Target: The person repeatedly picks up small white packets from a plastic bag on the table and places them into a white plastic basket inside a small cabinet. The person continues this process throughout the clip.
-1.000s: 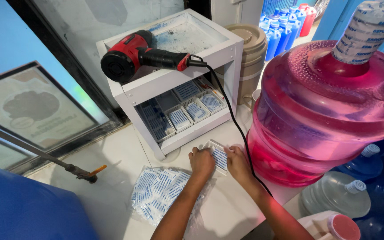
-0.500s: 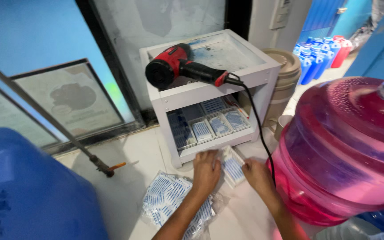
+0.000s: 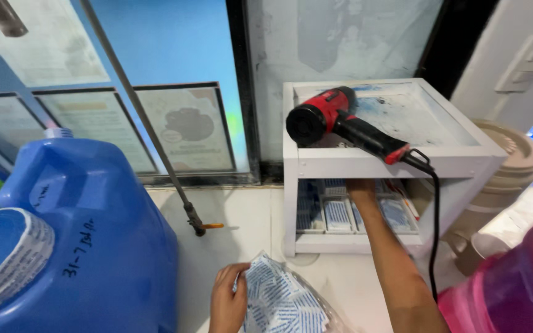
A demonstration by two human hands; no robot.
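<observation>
— Where are the hands right now?

— Split apart. The left hand (image 3: 228,302) is low down by the floor, fingers pinched on the edge of a clear bag of packets (image 3: 282,302), the blue-and-white printed kind. The right hand (image 3: 360,187) is up inside the white shelf unit (image 3: 290,185), reached in under the top board.

— Gripping anything in there?

— I can't tell. The top board shadows the hand; only the wrist and forearm show. It sits at the back of the compartment, above the rows of stacked packets (image 3: 338,214) lying on the shelf floor.

— So what would you call this step?

— My guess is it's handling the packets in the shelf, with the bag held ready just below and to the left. Bag and shelf are near each other, not touching.

— Anything in the way?

— The red heat gun (image 3: 334,117) lies on top of the unit, and its black cord (image 3: 434,234) hangs down the front right, just beside the forearm. Any move in or out of that opening calls for a low, straight path to keep off the cord and not nudge the rows. The blue jug (image 3: 94,246) crowds the left side, the pink jug (image 3: 513,290) the right.
</observation>
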